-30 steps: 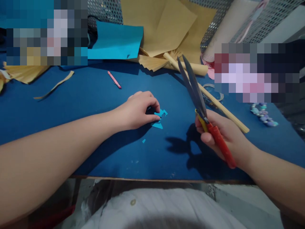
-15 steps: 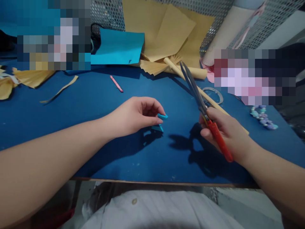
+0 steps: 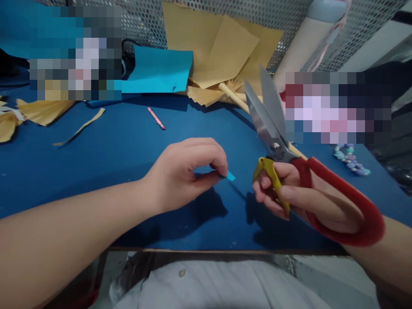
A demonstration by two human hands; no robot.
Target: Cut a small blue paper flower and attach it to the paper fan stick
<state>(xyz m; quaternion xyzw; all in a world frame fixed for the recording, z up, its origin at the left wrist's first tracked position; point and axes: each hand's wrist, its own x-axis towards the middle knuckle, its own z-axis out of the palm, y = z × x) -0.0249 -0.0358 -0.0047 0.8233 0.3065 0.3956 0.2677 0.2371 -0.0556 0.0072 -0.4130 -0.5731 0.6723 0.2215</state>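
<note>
My left hand (image 3: 186,174) hovers over the dark blue table (image 3: 122,146), its thumb and forefinger pinched on a small turquoise paper piece (image 3: 229,175), of which only a corner shows. To its right, my right hand (image 3: 289,195) grips a large pair of scissors (image 3: 273,137) with a red loop handle and a yellow inner handle. The grey blades point up and away and stand slightly apart. The two hands are about a hand's width apart.
A pink pen (image 3: 156,118) lies mid-table. A turquoise sheet (image 3: 157,71) and tan paper sheets (image 3: 219,47) lean against a metal mesh at the back. A wooden stick (image 3: 230,95), tan paper strip (image 3: 80,127), folded tan pieces (image 3: 41,110) and beads (image 3: 350,159) lie around.
My left hand picked the turquoise piece off the table and lifted it. My right hand raised and turned the scissors so the handles face me, and the blades opened a little.
</note>
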